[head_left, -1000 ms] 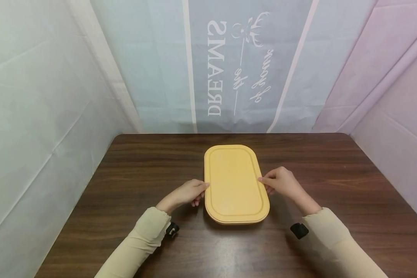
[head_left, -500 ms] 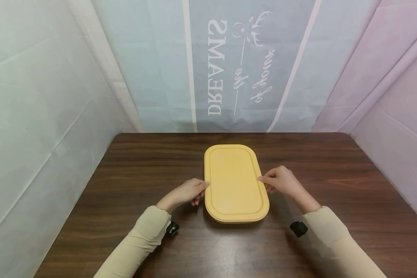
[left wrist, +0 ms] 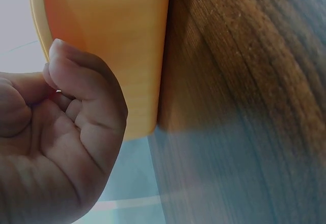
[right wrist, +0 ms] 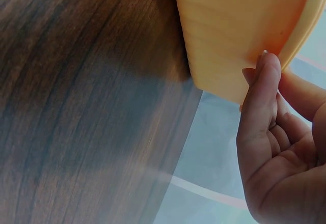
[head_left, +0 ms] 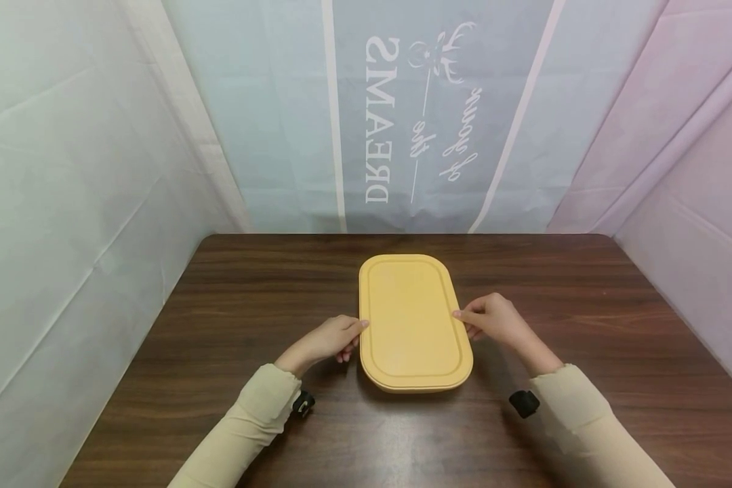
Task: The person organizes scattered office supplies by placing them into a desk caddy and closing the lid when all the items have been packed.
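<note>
A yellow rectangular box with rounded corners stands on the table, its flat yellow lid (head_left: 411, 318) on top with a shallow groove around the edge. On the box's left side, my left hand (head_left: 332, 337) pinches the lid's rim, thumb above and fingers curled below. My right hand (head_left: 497, 320) holds the opposite rim the same way. Both wrist views show fingertips under the rim, against the smooth box wall (left wrist: 117, 56); in the right wrist view the box wall (right wrist: 229, 35) meets the tabletop. What the box contains is hidden.
The dark wood-grain table (head_left: 262, 291) extends around the box. A blue-grey cloth (head_left: 293, 122) with mirrored white lettering hangs behind its far edge. Pale cloth walls (head_left: 67, 203) stand at left and right. A black device (head_left: 524, 403) sits at each wrist.
</note>
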A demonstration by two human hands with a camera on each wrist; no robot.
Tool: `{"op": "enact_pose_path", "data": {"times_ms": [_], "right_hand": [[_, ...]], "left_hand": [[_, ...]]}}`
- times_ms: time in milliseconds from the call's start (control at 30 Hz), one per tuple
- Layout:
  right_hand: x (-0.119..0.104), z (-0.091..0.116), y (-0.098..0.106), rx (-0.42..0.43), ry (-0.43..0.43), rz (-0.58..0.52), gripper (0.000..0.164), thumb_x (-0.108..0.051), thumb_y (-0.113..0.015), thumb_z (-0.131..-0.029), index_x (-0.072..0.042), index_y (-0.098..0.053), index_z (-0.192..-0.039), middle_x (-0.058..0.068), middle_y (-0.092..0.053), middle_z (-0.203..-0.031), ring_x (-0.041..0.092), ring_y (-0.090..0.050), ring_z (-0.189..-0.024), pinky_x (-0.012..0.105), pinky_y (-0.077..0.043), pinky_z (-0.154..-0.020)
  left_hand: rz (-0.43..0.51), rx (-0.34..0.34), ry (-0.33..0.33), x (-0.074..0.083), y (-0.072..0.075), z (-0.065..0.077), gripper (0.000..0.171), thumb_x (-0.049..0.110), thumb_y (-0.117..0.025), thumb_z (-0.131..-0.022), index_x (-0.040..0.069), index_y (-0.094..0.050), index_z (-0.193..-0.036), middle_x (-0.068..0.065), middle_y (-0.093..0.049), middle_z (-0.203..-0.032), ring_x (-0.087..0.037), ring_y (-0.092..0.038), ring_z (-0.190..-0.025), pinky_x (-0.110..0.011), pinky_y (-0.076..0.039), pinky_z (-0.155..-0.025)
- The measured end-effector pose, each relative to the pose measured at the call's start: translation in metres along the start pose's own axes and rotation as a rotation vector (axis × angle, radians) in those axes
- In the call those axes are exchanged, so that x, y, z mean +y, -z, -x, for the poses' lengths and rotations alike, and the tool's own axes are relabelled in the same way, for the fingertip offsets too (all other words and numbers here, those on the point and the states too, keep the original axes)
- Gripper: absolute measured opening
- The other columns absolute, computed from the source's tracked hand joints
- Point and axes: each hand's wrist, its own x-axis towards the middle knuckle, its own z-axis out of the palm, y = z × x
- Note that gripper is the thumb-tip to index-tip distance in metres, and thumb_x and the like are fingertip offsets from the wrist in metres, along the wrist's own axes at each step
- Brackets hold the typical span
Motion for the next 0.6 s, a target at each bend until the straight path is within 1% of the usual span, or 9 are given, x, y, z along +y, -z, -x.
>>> {"op": "enact_pose_path", "data": {"times_ms": [133,200,267,333,400,467,533,600], "right_hand": [[0.002,0.0,0.0,-0.003,0.014,0.002,0.028,-0.02,-0.063,-0.092,0.005,-0.07,-0.084,0.005,-0.064,-0.065,0.02,-0.065,-0.062,0.039,-0.056,-0.06],[0.003,0.001,-0.001,-0.003,0.019,0.002,0.028,-0.021,-0.063,-0.092,0.005,-0.07,-0.084,0.006,-0.064,-0.066,0.022,-0.065,-0.063,0.04,-0.056,-0.061],[0.004,0.001,-0.001,-0.009,0.026,0.01,0.028,-0.022,-0.063,-0.092,0.004,-0.07,-0.085,0.005,-0.064,-0.066,0.023,-0.065,-0.064,0.039,-0.056,-0.061],[0.005,0.001,-0.001,-0.019,0.039,0.028,0.029,-0.025,-0.062,-0.092,0.003,-0.07,-0.086,0.004,-0.064,-0.067,0.023,-0.064,-0.065,0.039,-0.056,-0.062],[0.007,0.001,0.0,-0.022,0.059,0.068,0.03,-0.028,-0.062,-0.092,0.001,-0.07,-0.088,0.005,-0.063,-0.067,0.023,-0.063,-0.066,0.037,-0.054,-0.062],[0.009,0.0,0.0,-0.011,0.095,0.109,0.031,-0.03,-0.062,-0.092,0.0,-0.069,-0.093,0.006,-0.064,-0.07,0.024,-0.063,-0.069,0.035,-0.053,-0.062],[0.01,-0.002,0.001,0.036,0.137,0.157,0.034,-0.031,-0.06,-0.093,0.0,-0.068,-0.101,0.007,-0.067,-0.078,0.025,-0.063,-0.073,0.034,-0.051,-0.063],[0.009,-0.005,0.001,0.097,0.188,0.198,0.035,-0.03,-0.058,-0.094,0.001,-0.066,-0.11,0.011,-0.068,-0.091,0.027,-0.064,-0.083,0.037,-0.052,-0.067]], "left_hand": [[-0.004,0.007,-0.001,-0.002,-0.001,0.0,0.041,0.027,-0.039,-0.103,0.006,-0.047,-0.069,0.0,-0.042,-0.051,-0.011,-0.045,-0.044,-0.025,-0.042,-0.043],[-0.026,0.013,-0.001,-0.001,-0.001,0.0,0.041,0.028,-0.039,-0.103,0.006,-0.048,-0.069,0.0,-0.043,-0.052,-0.012,-0.046,-0.045,-0.026,-0.043,-0.044],[-0.082,0.027,-0.005,-0.001,0.0,0.0,0.04,0.028,-0.04,-0.102,0.005,-0.052,-0.072,-0.001,-0.048,-0.054,-0.013,-0.049,-0.047,-0.028,-0.045,-0.046],[-0.163,0.057,0.001,0.001,0.002,0.0,0.037,0.029,-0.042,-0.101,0.004,-0.056,-0.079,-0.005,-0.054,-0.061,-0.017,-0.054,-0.053,-0.031,-0.048,-0.051],[-0.259,0.11,0.006,0.003,0.004,-0.001,0.034,0.032,-0.045,-0.1,0.002,-0.06,-0.093,-0.009,-0.062,-0.076,-0.021,-0.06,-0.068,-0.035,-0.05,-0.062],[-0.328,0.178,-0.001,0.004,0.007,-0.003,0.039,0.035,-0.047,-0.098,-0.001,-0.058,-0.11,-0.016,-0.064,-0.099,-0.027,-0.061,-0.09,-0.04,-0.05,-0.077],[-0.381,0.241,-0.043,0.005,0.009,-0.009,0.049,0.037,-0.046,-0.099,-0.003,-0.051,-0.126,-0.02,-0.056,-0.121,-0.031,-0.054,-0.112,-0.044,-0.045,-0.091],[-0.435,0.294,-0.133,0.006,0.011,-0.017,0.056,0.037,-0.045,-0.099,-0.005,-0.042,-0.135,-0.023,-0.044,-0.137,-0.034,-0.041,-0.128,-0.047,-0.035,-0.103]]}}
